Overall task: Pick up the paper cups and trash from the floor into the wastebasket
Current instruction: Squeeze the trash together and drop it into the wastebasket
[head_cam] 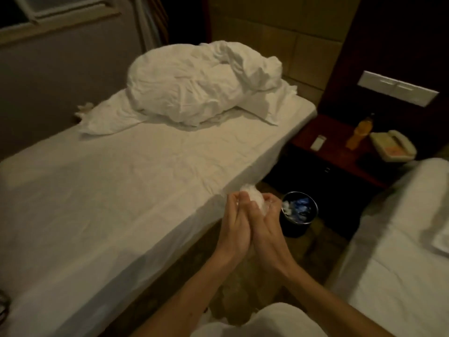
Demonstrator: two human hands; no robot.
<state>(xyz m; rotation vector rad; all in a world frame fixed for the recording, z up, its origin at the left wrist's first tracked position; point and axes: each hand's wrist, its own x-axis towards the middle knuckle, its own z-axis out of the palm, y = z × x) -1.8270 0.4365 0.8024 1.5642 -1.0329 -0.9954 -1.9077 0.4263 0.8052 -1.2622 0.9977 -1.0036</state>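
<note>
— Now, where is the crumpled trash (pixel 250 194)?
— Clamped between curled fingers of the left hand (pixel 234 223) and right hand (pixel 264 221), beside the bed (pixel 121 190) at its aisle edge, short of the wastebasket (pixel 294 228).
— Good practice?
— Probably release only above its rim.

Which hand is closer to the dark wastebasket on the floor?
Right. The right hand hovers by the wastebasket rim; the left hand is beyond it, toward the bed. Both grip crumpled white trash.

Crumpled duvet (pixel 199 83) on bed (pixel 116 181)
</note>
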